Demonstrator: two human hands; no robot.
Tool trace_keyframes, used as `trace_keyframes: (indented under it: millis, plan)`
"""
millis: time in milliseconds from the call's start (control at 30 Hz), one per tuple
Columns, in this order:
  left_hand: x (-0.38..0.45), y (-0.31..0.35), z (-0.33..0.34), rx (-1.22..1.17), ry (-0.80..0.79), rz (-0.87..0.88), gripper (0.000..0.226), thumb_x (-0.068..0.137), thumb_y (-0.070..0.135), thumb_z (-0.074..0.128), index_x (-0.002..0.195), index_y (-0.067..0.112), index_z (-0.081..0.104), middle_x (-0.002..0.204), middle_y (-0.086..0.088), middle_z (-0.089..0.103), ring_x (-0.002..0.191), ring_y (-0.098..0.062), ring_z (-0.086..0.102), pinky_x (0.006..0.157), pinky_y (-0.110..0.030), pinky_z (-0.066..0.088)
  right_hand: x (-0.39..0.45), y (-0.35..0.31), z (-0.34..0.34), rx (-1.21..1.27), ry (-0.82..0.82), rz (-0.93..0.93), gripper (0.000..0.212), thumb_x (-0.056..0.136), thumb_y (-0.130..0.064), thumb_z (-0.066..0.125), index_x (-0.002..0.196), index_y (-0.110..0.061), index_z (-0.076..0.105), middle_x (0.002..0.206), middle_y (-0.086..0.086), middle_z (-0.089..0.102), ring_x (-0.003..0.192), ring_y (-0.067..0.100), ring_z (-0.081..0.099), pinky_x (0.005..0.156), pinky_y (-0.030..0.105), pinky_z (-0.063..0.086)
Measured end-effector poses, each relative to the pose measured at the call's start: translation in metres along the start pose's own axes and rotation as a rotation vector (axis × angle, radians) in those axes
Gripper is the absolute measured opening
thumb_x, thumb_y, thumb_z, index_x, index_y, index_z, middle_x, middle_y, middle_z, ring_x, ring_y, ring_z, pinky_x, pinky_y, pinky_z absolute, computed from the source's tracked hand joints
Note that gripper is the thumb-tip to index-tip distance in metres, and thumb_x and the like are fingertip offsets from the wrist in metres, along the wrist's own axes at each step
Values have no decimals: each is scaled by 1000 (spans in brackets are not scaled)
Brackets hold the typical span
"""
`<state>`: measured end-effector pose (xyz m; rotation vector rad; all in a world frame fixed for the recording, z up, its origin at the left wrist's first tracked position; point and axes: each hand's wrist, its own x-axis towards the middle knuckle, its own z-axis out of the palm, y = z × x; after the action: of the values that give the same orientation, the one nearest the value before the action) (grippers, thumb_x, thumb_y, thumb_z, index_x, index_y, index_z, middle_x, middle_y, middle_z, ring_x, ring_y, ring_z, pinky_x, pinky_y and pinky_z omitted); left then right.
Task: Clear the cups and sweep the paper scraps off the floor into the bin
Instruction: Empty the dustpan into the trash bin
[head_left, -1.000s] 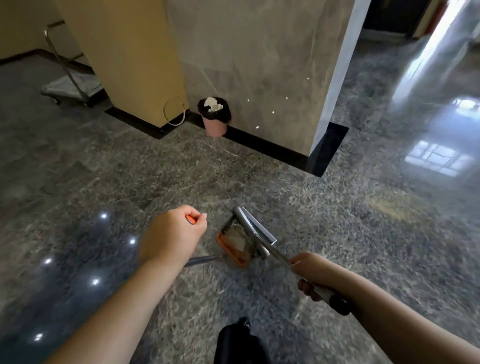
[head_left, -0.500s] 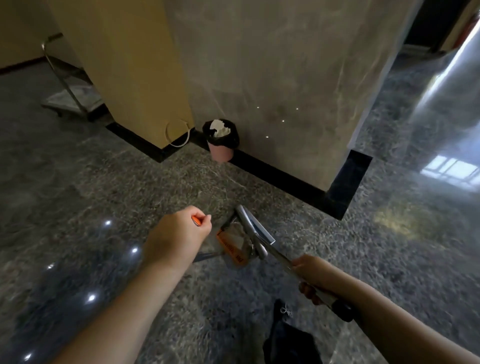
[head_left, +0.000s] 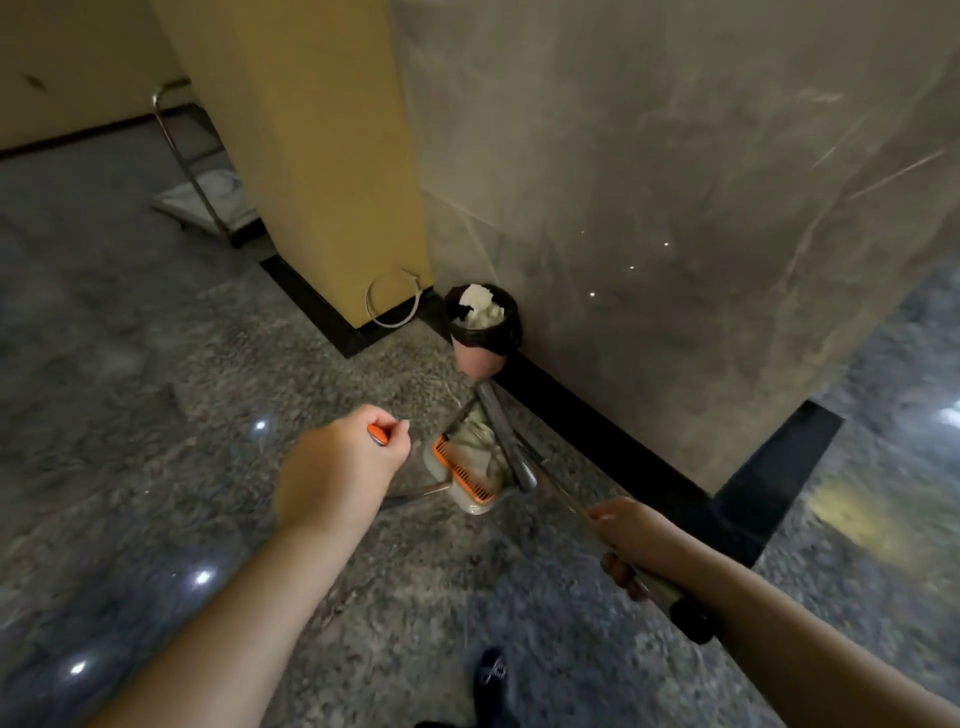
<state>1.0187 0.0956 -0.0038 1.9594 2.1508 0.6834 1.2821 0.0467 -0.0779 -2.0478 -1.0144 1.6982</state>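
Bin (head_left: 480, 338) full of white paper, hands gripping dustpan handle (head_left: 378, 434) and broom (head_left: 506, 434).

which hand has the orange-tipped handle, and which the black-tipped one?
The left hand grips the dustpan handle, with its orange tip showing above the fingers. The right hand grips the metal broom handle, which ends in a black cap.

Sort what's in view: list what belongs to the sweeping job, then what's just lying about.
Job: dustpan with scraps, its handle in the left hand; broom in the right hand; pink bin.
Lying about: trolley; wire loop by the yellow pillar.
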Motion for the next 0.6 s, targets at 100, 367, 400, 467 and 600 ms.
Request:
trace_keyframes:
  millis: [100, 367, 400, 467, 600]
  plan:
    - [55, 9, 16, -6, 6, 22, 22, 88, 46, 62, 84, 26, 71, 67, -1, 67, 64, -27, 63, 55, -38, 53, 47, -36, -27, -59, 2, -46, 27, 97, -14, 37, 112, -10, 59, 56, 10, 54, 39, 16, 47, 39, 22, 40]
    - [223, 43, 56, 30, 88, 0, 21, 89, 37, 65, 90, 19, 74, 69, 0, 69, 58, -18, 57, 50, -28, 45, 179, -169, -95, -111, -49, -98, 23, 100, -12, 38, 85, -8, 55, 47, 8, 47, 27, 12, 43, 31, 16, 34]
    - [242, 50, 56, 25, 83, -11, 20, 89, 37, 64, 92, 20, 74, 70, -1, 69, 59, -18, 58, 52, -28, 46, 188, -186, -104, -131, -49, -109, 19, 100, -13, 39, 92, -9, 55, 49, 7, 49, 28, 12, 44, 32, 17, 35]
    - [281, 66, 57, -3, 53, -77, 20, 90, 41, 62, 95, 25, 72, 77, -2, 70, 70, -23, 64, 61, -35, 54, 206, -220, -122, -146, -63, -128, 19, 101, -13, 36, 107, -8, 53, 53, 8, 51, 34, 13, 46, 34, 19, 38]
    - [343, 93, 61, 30, 78, -85, 22, 90, 41, 64, 91, 21, 71, 70, -5, 67, 68, -29, 64, 61, -39, 56, 241, -269, -151, -153, -65, -191, 34, 101, -12, 34, 132, -5, 47, 65, 11, 53, 43, 16, 46, 35, 19, 39]
